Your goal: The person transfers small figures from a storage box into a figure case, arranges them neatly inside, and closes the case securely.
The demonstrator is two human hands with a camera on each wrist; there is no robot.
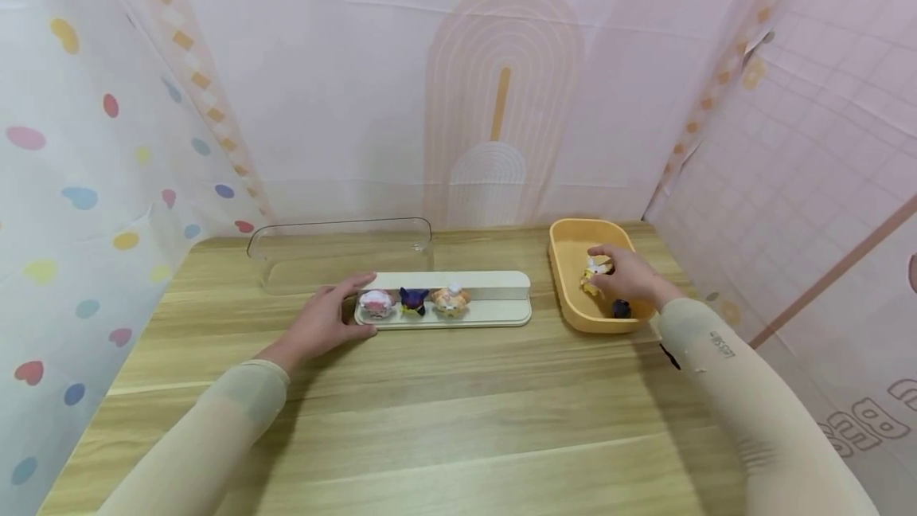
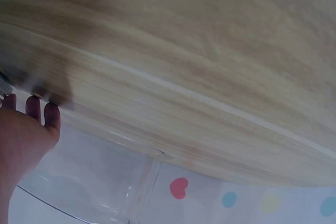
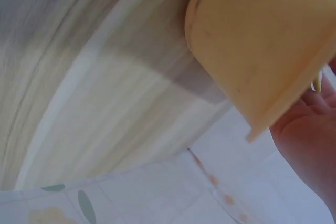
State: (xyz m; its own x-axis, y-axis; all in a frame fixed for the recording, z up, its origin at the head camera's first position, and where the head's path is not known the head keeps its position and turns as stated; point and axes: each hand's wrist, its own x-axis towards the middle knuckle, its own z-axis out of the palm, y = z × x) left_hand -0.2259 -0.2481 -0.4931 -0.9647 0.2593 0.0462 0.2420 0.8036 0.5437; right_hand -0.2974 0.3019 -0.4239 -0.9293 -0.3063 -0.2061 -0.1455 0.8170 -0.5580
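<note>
Sleeves (image 1: pixel 204 440) at eight, four o'clock; grips display-case base (image 1: pixel 499 310) with left hand (image 1: pixel 324 318), seemingly for steadiness; pinches figurine (image 1: pixel 588 285) with right hand (image 1: pixel 628 275).

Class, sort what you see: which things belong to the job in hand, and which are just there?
In the job:
- cream stand, gripped by the left hand
- three figurines on it
- yellow-and-white figurine, pinched by the right hand
- orange-yellow bin, dark item inside

Just there:
- clear box, untouched; possibly a cover
- patterned sheets
</note>
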